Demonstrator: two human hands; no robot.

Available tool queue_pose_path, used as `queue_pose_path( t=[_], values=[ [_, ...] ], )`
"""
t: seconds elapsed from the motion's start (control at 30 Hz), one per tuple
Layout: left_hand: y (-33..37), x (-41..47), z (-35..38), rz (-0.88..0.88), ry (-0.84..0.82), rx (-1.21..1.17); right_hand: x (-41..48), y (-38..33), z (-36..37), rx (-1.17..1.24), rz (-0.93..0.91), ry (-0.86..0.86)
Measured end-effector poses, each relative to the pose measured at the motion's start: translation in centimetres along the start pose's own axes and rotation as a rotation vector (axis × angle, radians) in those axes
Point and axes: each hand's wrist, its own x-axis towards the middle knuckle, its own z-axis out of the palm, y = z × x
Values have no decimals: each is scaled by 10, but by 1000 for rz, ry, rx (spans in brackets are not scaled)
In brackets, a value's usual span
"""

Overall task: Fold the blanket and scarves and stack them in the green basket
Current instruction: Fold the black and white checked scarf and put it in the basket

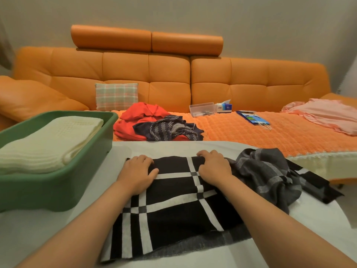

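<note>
gripping the far edge of the black, white-striped woven scarf (173, 206) with curled fingers, left hand (138, 172) and right hand (213, 168) risked dragging the overlapping crumpled grey scarf (266, 171), skewing the fold.

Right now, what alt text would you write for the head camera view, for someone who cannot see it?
A person's left hand and right hand grip the far edge of a black-and-white scarf on a white table. A crumpled grey scarf lies on its right end; a green basket at left holds a folded cream blanket. An orange sofa stands behind.
</note>
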Motion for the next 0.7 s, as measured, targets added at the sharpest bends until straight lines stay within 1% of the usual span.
queue_pose_path(
  t=[0.07, 0.13, 0.2, 0.3, 0.33, 0.37, 0.4, 0.5, 0.53, 0.6, 0.67, 0.7],
  values=[
    [-3, 2, 5, 10, -99, -45, 7, 0, 5, 49, 102, 18],
    [-5, 3, 8, 6, -182, -1, 13, 2, 9, 113, 171, 7],
    [-4, 4, 7, 2, -243, 43, 18, 4, 11, 230, 157, 11],
    [-2, 4, 3, -6, -306, 76, 21, 5, 12, 381, 68, 168],
    [-3, 5, 3, -16, -318, 88, 22, 6, 13, 370, 42, 205],
    [-4, 6, 2, -28, -328, 105, 21, 5, 14, 324, 26, 199],
    [-4, 7, 1, -43, -341, 122, 20, 5, 15, 236, 25, 155],
    [-2, 9, -1, -78, -374, 148, 16, 3, 14, -135, 23, -2],
    [-1, 8, -2, -81, -365, 169, 14, 2, 11, -216, -2, -25],
    [3, 5, -6, -40, -272, 228, 8, -2, 4, -278, -49, -49],
    [13, -3, -13, 75, -119, 240, -2, -5, -5, -252, -97, -19],
    [19, -9, -17, 142, -53, 198, -8, -7, -9, -206, -135, 15]
  ],
)
